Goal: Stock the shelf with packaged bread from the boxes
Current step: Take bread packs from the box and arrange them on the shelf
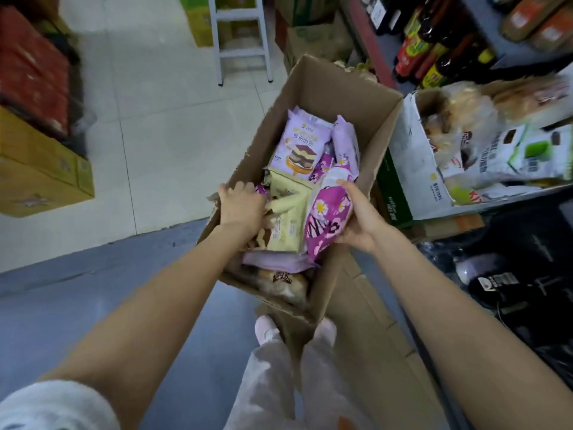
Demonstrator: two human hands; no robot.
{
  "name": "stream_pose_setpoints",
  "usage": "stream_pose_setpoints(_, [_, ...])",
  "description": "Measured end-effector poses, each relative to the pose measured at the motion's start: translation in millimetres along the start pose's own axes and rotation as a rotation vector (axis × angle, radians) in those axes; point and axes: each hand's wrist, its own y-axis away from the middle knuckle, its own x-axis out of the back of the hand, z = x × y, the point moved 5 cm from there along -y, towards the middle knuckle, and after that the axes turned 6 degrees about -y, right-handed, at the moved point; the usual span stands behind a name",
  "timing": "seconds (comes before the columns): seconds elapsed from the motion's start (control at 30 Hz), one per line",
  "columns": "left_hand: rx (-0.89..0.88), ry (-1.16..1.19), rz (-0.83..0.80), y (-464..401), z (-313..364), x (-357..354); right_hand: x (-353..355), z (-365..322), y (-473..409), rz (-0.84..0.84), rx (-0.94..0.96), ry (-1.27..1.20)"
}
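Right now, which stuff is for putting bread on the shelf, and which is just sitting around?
For the job:
cardboard box
purple flowered packet in right hand
yellow packet by left hand

Just there:
stepladder
sauce bottles
yellow cartons
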Motion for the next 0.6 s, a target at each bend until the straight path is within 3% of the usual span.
stream_pose_setpoints(0.07, [0.150, 0.170, 0.160, 4.0, -8.3, 40.8, 2.8, -21.5, 19.2, -0.046, 0.029, -0.155])
stream_pose_setpoints(0.13, [0.187, 0.283, 0.281, 6.2, -0.9, 86.4, 8.8, -45.4, 43.0, -0.060, 0.084, -0.250])
stream_pose_setpoints(0.3, [0.019, 0.372, 0.509, 25.9, 79.8, 201.4, 42.0, -98.6, 115.1, -0.003, 0.254, -0.315])
stream_pose_setpoints(0.47, [-0.110, 0.405, 0.713, 74.0, 185.2, 294.3, 124.6, -136.2, 206.6, 0.107, 0.520, -0.430])
stream_pose_setpoints(0.6, [-0.251, 0.542, 0.793, 130.2, 279.2, 364.4, 222.7, -148.1, 306.1, -0.038, 0.726, -0.646])
